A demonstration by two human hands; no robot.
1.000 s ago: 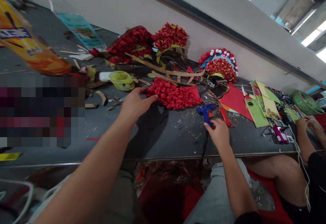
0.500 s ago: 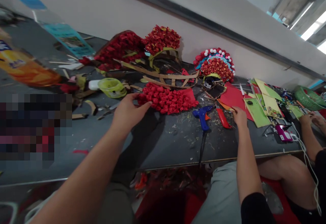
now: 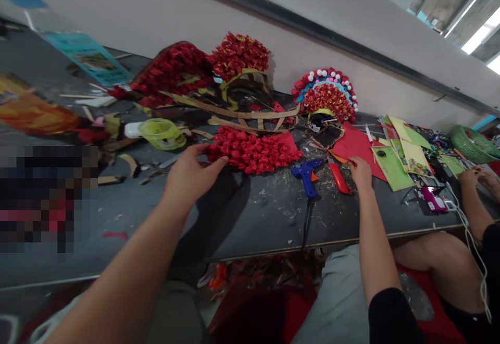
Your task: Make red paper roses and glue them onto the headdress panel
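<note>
My left hand point(image 3: 187, 174) grips the left end of a flat piece covered in crumpled red paper rosettes point(image 3: 253, 151), which lies on the dark table. Its thumb rests at the near edge, while the other fingers are partly hidden at the far side. My right hand point(image 3: 360, 171) is closed in a pinch above the table, by the tip of an orange strip point(image 3: 339, 157); what its fingertips hold is too small to make out. Between my hands lie a blue hot glue gun point(image 3: 308, 176) and a red utility knife point(image 3: 339, 178).
Behind stand red flower-covered headdresses point(image 3: 240, 57) and a fan-shaped one with white balls point(image 3: 326, 94). Left are a yellow-green tape roll point(image 3: 162, 133) and a bottle point(image 3: 86, 57). Red card point(image 3: 357, 148) and a green basket point(image 3: 472, 145) lie right, near a co-worker's hands point(image 3: 472, 177).
The view has shifted slightly, so most things sit a little farther left. My right hand stays pinched and my left hand stays on the red rosette piece.
</note>
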